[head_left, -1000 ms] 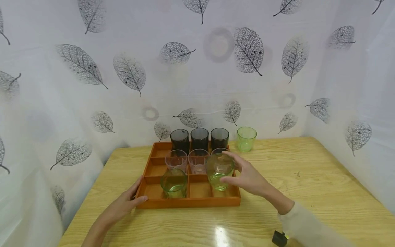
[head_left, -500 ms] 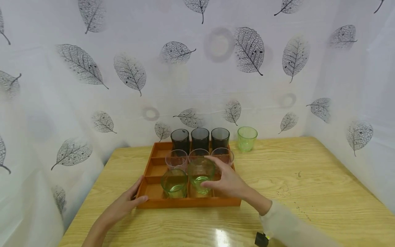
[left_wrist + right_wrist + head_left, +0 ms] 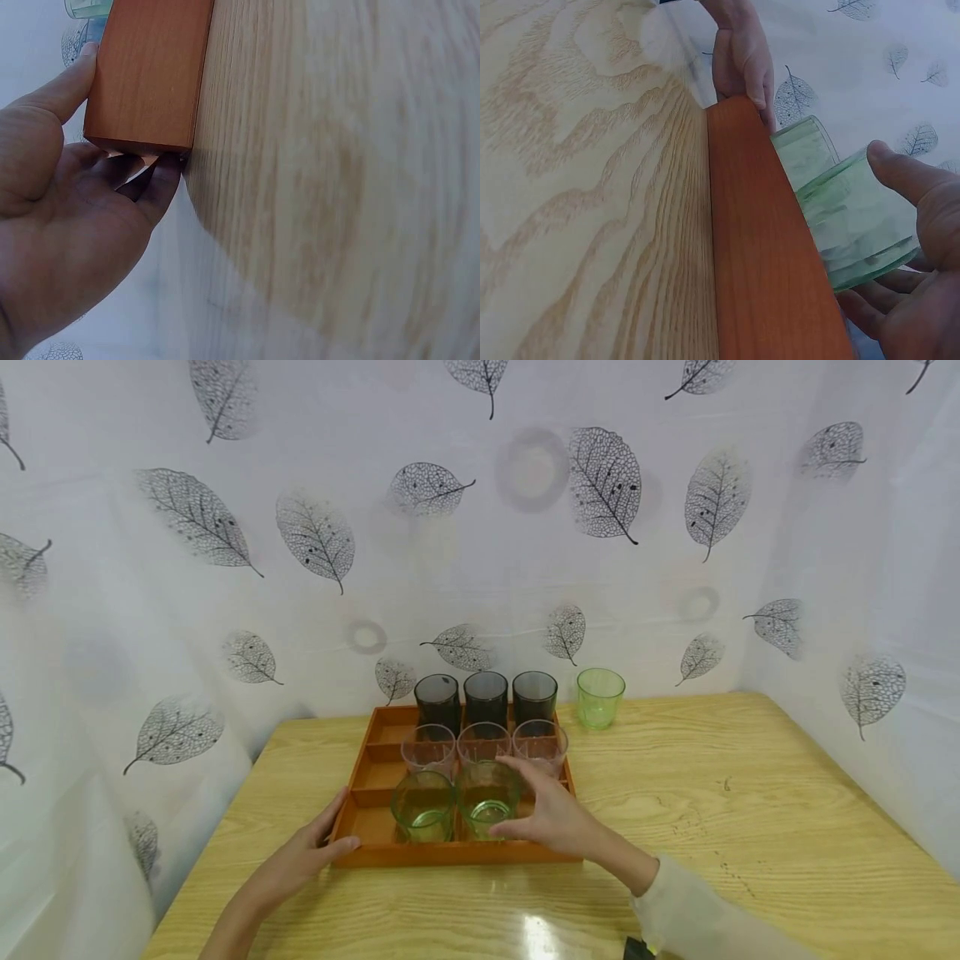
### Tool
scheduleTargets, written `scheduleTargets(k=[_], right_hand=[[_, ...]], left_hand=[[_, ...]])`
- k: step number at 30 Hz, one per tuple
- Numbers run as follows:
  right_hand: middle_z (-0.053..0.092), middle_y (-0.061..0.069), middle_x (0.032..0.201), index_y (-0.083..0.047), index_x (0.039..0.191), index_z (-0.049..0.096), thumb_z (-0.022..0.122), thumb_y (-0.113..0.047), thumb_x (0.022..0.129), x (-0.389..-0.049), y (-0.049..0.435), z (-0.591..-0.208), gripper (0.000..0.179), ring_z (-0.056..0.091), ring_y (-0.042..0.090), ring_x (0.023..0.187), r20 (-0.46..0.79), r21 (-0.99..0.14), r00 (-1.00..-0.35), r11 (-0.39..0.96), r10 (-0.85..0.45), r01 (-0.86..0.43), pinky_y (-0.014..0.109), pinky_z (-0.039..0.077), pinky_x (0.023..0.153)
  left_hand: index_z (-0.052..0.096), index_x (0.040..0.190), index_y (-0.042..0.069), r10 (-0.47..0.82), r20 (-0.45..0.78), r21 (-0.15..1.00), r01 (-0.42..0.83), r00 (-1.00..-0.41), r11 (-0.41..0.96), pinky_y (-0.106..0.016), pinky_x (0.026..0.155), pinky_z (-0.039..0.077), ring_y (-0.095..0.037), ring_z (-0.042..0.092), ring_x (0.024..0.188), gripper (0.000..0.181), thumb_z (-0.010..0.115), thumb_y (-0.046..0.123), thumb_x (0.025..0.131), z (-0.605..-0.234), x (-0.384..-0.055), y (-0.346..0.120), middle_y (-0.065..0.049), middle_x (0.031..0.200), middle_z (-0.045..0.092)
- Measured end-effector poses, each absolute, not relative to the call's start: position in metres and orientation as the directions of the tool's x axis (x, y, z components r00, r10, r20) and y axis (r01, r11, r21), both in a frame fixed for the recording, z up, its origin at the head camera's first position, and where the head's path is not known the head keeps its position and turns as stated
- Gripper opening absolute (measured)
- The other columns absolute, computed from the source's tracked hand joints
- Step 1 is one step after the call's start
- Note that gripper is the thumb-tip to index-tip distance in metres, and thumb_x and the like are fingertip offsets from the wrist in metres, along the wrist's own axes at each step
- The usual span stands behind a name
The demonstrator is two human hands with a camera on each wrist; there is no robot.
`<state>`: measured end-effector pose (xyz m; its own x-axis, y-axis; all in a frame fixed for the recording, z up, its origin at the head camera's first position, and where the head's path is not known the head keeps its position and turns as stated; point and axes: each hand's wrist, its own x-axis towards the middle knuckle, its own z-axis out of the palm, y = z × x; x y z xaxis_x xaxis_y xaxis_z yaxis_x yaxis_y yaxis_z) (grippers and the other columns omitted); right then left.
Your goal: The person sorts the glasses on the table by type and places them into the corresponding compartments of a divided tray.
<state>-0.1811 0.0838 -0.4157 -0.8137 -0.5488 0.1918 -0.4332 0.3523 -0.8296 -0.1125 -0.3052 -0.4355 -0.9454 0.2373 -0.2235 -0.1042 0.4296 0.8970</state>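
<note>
An orange-brown wooden tray [image 3: 457,855] with compartments lies on the table. My left hand [image 3: 296,856] holds its front left corner, with the thumb on the edge and the fingers against the side, as the left wrist view shows. My right hand [image 3: 553,814] grips a green glass [image 3: 486,814] from the right, thumb in front and fingers behind. This glass stands upright in the front row, right of another green glass [image 3: 422,814]. In the right wrist view, the gripped glass [image 3: 862,225] is at the tray wall [image 3: 761,225]. Whether its base touches the tray floor I cannot tell.
Three dark grey glasses [image 3: 486,702] fill part of the tray's back row. In front of them stand three pale pink glasses [image 3: 429,752]. One more green glass [image 3: 598,700] stands on the table [image 3: 750,793] behind and right of the tray. A leaf-patterned curtain [image 3: 480,568] hangs behind.
My right hand has carried the green glass left from the front right compartment to beside the other green one, then lowered it. The left hand stays on the tray.
</note>
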Motion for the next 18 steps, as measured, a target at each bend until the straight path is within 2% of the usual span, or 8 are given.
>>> scheduleTargets(k=[3,7,12,18], right_hand=[[0.046,0.013,0.157,-0.011,0.158,0.040,0.089,-0.033,0.083,-0.182,0.088,-0.418,0.092,0.046,0.038,0.140,0.217,-0.836,-0.801,0.317,-0.559,-0.447,0.064,0.040,0.109],[0.048,0.009,0.155,-0.012,0.157,0.043,0.083,-0.034,0.090,-0.184,0.099,-0.419,0.081,0.051,0.035,0.136,0.231,-0.843,-0.815,0.309,-0.532,-0.441,0.062,0.045,0.106],[0.055,0.016,0.148,-0.005,0.154,0.046,0.076,-0.026,0.097,-0.186,0.117,-0.420,0.068,0.059,0.039,0.127,0.253,-0.866,-0.820,0.258,-0.513,-0.428,0.054,0.051,0.103],[0.060,0.022,0.140,-0.002,0.150,0.048,0.073,-0.014,0.098,-0.189,0.141,-0.424,0.059,0.060,0.042,0.124,0.298,-0.880,-0.830,0.201,-0.471,-0.431,0.039,0.054,0.099]], left_hand=[[-0.004,0.167,0.015,0.239,-0.226,0.899,-0.108,-0.944,0.423,-0.069,0.118,0.016,-0.047,-0.001,0.153,0.083,0.054,0.031,0.109,-0.436,-0.113,-0.305,-0.014,0.172,-0.009],[-0.004,0.167,0.016,0.233,-0.233,0.897,-0.116,-0.944,0.426,-0.068,0.119,0.015,-0.045,-0.001,0.154,0.083,0.054,0.031,0.109,-0.436,-0.113,-0.304,-0.013,0.172,-0.009],[-0.004,0.167,0.015,0.228,-0.229,0.892,-0.110,-0.946,0.439,-0.068,0.119,0.015,-0.046,-0.001,0.154,0.084,0.055,0.031,0.109,-0.435,-0.112,-0.304,-0.015,0.172,-0.009],[-0.004,0.167,0.016,0.222,-0.239,0.892,-0.122,-0.945,0.436,-0.067,0.119,0.015,-0.046,0.000,0.154,0.085,0.055,0.033,0.109,-0.435,-0.113,-0.304,-0.014,0.172,-0.009]])
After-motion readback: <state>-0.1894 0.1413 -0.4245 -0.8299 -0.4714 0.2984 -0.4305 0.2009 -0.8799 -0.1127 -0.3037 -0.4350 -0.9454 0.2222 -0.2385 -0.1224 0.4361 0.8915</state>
